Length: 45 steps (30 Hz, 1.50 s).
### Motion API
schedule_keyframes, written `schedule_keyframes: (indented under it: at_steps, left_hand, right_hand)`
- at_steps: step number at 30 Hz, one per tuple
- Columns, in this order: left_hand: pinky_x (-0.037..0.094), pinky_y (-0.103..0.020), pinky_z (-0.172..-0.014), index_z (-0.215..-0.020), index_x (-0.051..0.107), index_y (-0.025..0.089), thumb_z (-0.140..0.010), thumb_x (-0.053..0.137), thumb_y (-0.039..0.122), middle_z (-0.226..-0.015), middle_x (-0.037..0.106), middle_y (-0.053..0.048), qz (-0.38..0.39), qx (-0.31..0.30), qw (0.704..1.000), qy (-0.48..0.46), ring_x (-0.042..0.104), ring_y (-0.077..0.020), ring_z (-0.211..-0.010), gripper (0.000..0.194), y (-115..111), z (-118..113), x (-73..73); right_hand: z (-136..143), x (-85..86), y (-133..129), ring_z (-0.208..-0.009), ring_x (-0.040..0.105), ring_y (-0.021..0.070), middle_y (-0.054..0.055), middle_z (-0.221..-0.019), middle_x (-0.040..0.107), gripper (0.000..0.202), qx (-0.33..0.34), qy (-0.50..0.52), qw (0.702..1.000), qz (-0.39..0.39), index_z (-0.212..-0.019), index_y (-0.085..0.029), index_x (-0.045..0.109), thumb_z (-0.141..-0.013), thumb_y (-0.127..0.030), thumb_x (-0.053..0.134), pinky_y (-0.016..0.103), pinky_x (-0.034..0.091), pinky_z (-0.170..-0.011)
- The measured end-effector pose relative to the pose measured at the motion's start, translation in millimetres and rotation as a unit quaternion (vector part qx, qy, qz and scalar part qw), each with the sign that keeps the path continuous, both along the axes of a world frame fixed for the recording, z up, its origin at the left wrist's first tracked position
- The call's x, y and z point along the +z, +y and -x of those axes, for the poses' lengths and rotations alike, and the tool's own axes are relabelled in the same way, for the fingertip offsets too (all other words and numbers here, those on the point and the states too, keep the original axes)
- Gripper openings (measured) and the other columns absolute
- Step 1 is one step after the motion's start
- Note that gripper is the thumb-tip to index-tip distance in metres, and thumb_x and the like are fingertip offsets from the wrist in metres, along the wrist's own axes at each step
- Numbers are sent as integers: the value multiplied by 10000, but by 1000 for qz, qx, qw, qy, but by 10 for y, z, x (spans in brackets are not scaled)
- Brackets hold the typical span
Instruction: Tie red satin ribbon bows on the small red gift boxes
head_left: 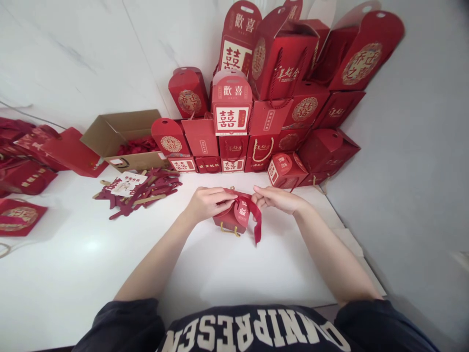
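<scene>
A small red gift box [229,220] with gold cord handles stands on the white table in front of me. Across its top runs a red ribbon [258,226], one tail hanging down over the right side. My left hand [209,203] is closed at the box's top left, thumb and fingers pinching the ribbon near its middle. On the other side, my right hand [276,199] has its fingers curled in at the ribbon, with the thumb raised above them. Its fingertips are partly hidden, but they appear to hold the ribbon.
Stacked red gift boxes [232,120] line the wall behind. To the left lie a pile of dark red ribbon pieces [154,190] with a white card [129,184], and an open cardboard box [141,160]. More red boxes [24,217] are at far left. A grey wall [410,186] bounds the right.
</scene>
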<state>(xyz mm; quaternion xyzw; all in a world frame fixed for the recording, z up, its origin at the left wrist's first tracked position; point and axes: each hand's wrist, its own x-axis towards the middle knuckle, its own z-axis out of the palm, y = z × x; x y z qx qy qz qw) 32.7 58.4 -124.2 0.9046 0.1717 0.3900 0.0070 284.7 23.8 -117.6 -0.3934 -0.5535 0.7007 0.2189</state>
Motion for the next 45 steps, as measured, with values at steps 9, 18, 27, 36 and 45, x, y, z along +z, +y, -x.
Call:
schedule_keyframes:
  at_steps: [9, 18, 27, 36, 45]
  left_hand:
    - [507, -143, -609, -863, 735, 187, -791, 666, 195, -708, 730, -11, 84, -29, 996, -28, 663, -74, -610, 99, 16, -3, 10]
    - [495, -147, -594, -860, 748, 191, -778, 686, 199, -687, 729, -15, 112, -51, 992, -35, 645, -75, -571, 103, 29, 12, 34]
    - [483, -155, -579, -897, 755, 187, -788, 677, 202, -721, 730, -39, 185, -74, 980, -13, 634, -78, -578, 135, 50, 77, 99]
    - [439, -180, -524, -900, 764, 185, -811, 661, 267, -655, 696, -37, 235, -62, 970, 18, 555, -75, -510, 159, 57, 124, 143]
    - [379, -159, -466, -1002, 679, 115, -760, 716, 329, -582, 555, 27, 512, -73, 856, -6, 462, -47, -468, 325, 81, 178, 144]
  right_hand:
    - [202, 110, -165, -509, 478, 106, -56, -546, 532, 152, -88, -185, 939, -275, -747, -203, 491, -782, -287, 613, 234, 329, -532]
    - [277, 117, -180, -593, 598, 133, 5, -775, 651, 206, -71, 45, 992, -90, -949, -220, 444, -844, -348, 566, 253, 410, -567]
    - [362, -27, -127, -407, 402, 53, -49, -561, 572, 280, -135, 93, 987, -9, -940, -203, 504, -833, -433, 624, 168, 243, -399]
    - [341, -33, -120, -381, 386, 35, -44, -615, 598, 344, -116, 80, 990, 12, -966, -198, 515, -769, -413, 696, 159, 208, -351]
    - [342, -58, -126, -559, 481, 77, -47, -665, 568, 335, -116, 78, 988, -72, -989, -191, 546, -757, -355, 724, 221, 380, -563]
